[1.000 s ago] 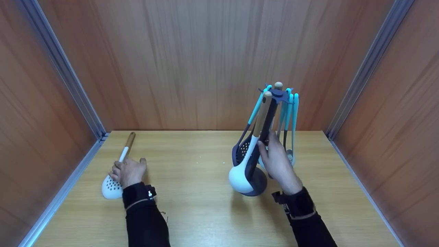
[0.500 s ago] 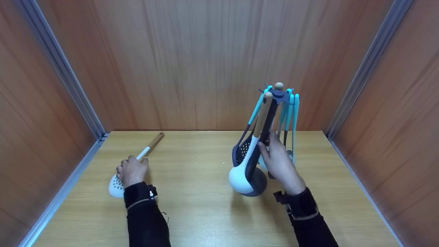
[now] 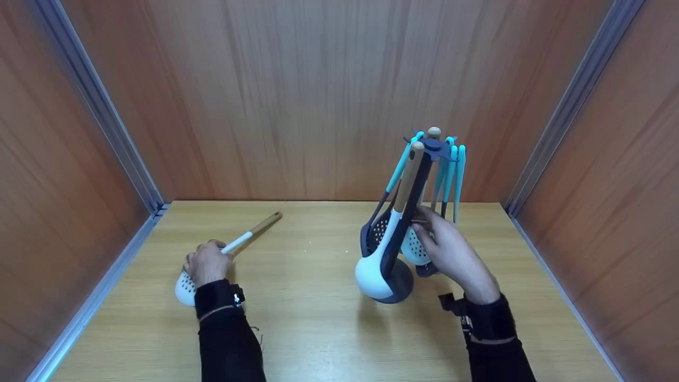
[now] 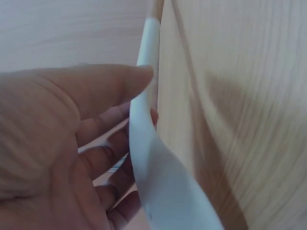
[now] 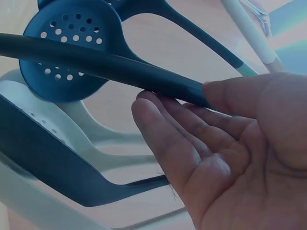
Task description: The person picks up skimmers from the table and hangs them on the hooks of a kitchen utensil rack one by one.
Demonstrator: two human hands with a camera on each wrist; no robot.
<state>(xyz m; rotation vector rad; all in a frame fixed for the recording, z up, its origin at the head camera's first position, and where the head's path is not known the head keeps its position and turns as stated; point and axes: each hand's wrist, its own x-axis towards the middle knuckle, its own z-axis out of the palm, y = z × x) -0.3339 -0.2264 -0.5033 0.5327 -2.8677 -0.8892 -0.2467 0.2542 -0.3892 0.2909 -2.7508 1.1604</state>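
Note:
My left hand [image 3: 209,263] pinches a white skimmer [image 3: 185,289] low on its neck, where its shaft meets the perforated head. In the left wrist view the thumb lies across the white neck [image 4: 140,112], with curled fingers behind. Its wooden-tipped handle points up and right in the head view. On the right, my right hand [image 3: 451,249] holds the dark post [image 3: 423,178] of a utensil stand between thumb and fingers. A white ladle [image 3: 371,277] with a wooden handle hangs at the stand's front. Behind the post is a dark perforated skimmer [image 5: 72,28].
More utensils with turquoise handles [image 3: 459,180] hang around the stand from its dark top ring [image 3: 435,147]. A light perforated head [image 3: 414,248] hangs beside the right hand. Wooden panels [image 3: 339,106] enclose the wooden table [image 3: 307,318] at the back and both sides.
The skimmer's handle has swung to the right as my left hand turned slightly, with its head shifting a little right. My right hand has shifted right and re-angled at the post.

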